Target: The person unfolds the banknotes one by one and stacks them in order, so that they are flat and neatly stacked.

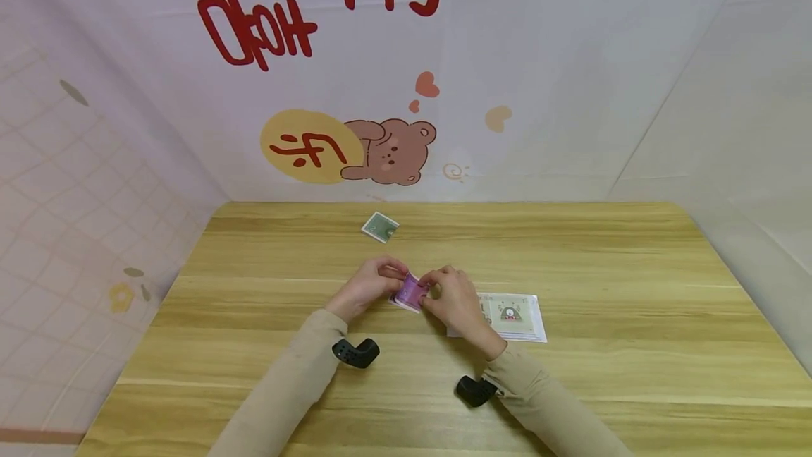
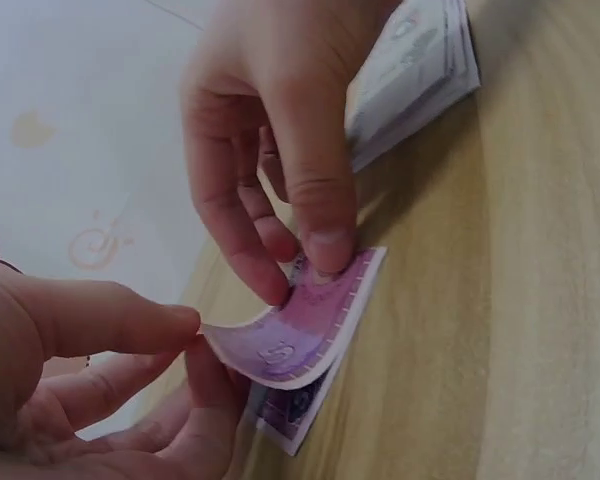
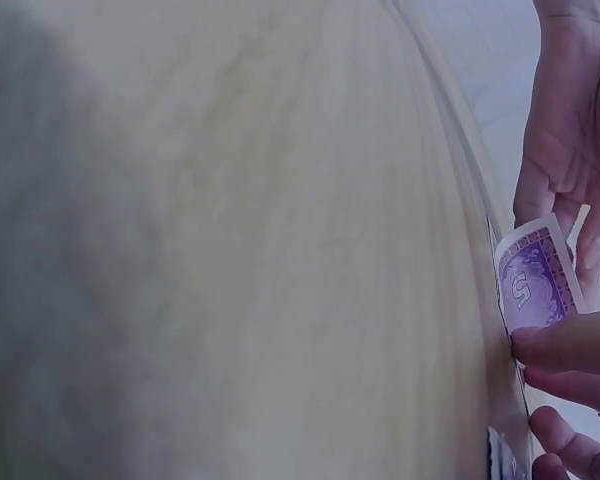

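Observation:
A purple paper play banknote [image 1: 411, 293] lies between both hands near the middle of the wooden table. My left hand [image 1: 369, 288] pinches its left end between thumb and finger, lifting that end into a curve, as the left wrist view shows. On the note's other end, my right hand [image 1: 455, 300] holds with thumb and fingertip, the thumb on the pink face. Beneath the raised end, a darker purple layer [image 2: 288, 408] shows against the table. In the right wrist view a "5" is printed on the note [image 3: 536, 280].
Right of the hands lies a stack of pale printed notes [image 1: 517, 314], partly behind my right hand. A folded green note [image 1: 380, 227] sits near the table's back edge. Behind the table hangs a white cloth [image 1: 539, 76] with red characters and a bear.

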The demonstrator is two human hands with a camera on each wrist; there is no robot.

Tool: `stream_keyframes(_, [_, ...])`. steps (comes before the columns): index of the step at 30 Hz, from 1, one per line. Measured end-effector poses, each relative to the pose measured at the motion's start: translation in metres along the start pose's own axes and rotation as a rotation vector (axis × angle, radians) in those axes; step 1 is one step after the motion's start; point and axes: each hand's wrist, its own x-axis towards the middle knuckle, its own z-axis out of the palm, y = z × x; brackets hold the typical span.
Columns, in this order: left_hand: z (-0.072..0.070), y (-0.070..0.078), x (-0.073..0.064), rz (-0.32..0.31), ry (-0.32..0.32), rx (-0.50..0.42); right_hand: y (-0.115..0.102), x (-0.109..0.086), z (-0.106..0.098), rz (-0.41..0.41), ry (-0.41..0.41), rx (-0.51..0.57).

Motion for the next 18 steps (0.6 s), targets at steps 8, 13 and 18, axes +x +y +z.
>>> stream_keyframes(8, [0.0015, -0.0043, 0.001, 0.024, 0.008, 0.029, -0.0047, 0.0029, 0.003, -0.05, -0.049, 0.123])
stream_keyframes(13, [0.0013, -0.0064, -0.0011, 0.033, -0.011, -0.001, -0.0071, 0.0051, 0.0049, -0.089, -0.036, 0.202])
stream_keyframes(18, [0.001, -0.0062, -0.0025, 0.054, -0.023, -0.031, -0.0065, 0.0055, 0.0043, -0.075, -0.018, 0.292])
